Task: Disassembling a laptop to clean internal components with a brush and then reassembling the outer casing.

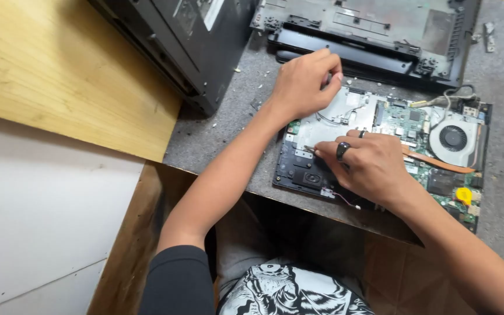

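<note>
Head view, left to right: a wooden board (59,64) lies at ten o'clock, and beside it a black case (191,41) stands on the grey mat (228,125). The left hand (304,81), fingers curled together, rests on the opened laptop base (380,154) at centre. The right hand (368,166), wearing a dark ring (342,150), pinches a small tool against the silver plate (336,119), with the cooling fan (453,139) at three o'clock.
</note>
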